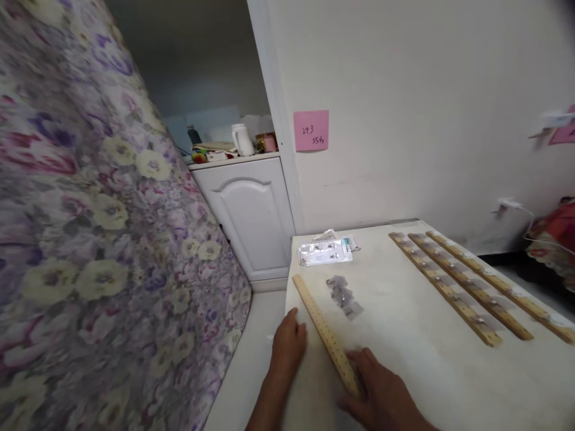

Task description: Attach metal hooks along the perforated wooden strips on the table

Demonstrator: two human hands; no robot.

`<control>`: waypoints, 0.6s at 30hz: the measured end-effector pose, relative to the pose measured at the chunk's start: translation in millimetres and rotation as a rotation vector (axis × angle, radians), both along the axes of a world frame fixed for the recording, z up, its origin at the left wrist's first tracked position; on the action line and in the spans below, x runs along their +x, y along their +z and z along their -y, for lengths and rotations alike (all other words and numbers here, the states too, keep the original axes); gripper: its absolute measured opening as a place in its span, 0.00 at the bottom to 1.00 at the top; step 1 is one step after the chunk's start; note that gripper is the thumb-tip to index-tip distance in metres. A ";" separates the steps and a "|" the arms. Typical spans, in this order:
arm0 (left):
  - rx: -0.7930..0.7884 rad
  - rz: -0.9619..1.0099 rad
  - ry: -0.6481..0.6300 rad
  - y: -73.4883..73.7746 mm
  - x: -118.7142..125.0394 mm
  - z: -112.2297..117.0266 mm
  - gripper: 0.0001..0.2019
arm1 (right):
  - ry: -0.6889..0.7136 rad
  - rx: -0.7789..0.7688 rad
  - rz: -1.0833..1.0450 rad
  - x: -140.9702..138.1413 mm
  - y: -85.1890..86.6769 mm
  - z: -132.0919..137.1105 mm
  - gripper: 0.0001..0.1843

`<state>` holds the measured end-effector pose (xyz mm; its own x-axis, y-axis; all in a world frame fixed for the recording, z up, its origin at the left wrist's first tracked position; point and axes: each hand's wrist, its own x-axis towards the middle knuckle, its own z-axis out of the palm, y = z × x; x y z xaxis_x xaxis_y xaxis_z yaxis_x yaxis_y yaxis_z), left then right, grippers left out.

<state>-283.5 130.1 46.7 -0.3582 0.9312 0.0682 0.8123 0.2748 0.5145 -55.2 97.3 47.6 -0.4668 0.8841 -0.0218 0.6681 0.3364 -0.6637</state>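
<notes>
A long, narrow wooden strip point(324, 329) with rows of small holes lies slantwise along the left side of the white table point(395, 371). My right hand point(384, 389) is closed around its near end, thumb on one side and fingers on the other. Left of the strip, my left hand point(288, 341) rests at the table edge with its fingers curled in, apart from the wood; nothing shows in it. Just right of the strip is a loose cluster of small clear plastic packets point(344, 296). What they contain is too small to make out.
Clear blister packaging point(326, 251) lies at the table's far left corner. Three wooden strips point(449, 287) bearing small packets and metal pieces lie along the right side. A floral curtain point(112, 239) hangs at left, near a white cabinet point(251, 221). A pink note point(311, 130) is on the wall.
</notes>
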 end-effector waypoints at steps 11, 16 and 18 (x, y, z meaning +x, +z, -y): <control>-0.049 -0.028 -0.012 7.4 10.4 1.1 0.23 | -0.027 0.196 0.097 6.7 2.4 -0.7 0.22; -0.007 -0.005 -0.006 6.4 18.3 8.9 0.22 | 0.017 0.206 0.136 76.6 -8.2 10.7 0.28; 0.007 0.014 -0.013 4.5 21.6 9.7 0.22 | 0.003 0.157 0.175 104.1 -21.9 19.1 0.27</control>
<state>-261.9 120.4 51.2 -0.3473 0.9351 0.0696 0.8085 0.2610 0.5275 48.8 78.2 25.7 -0.4707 0.8816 0.0353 0.7672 0.4287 -0.4771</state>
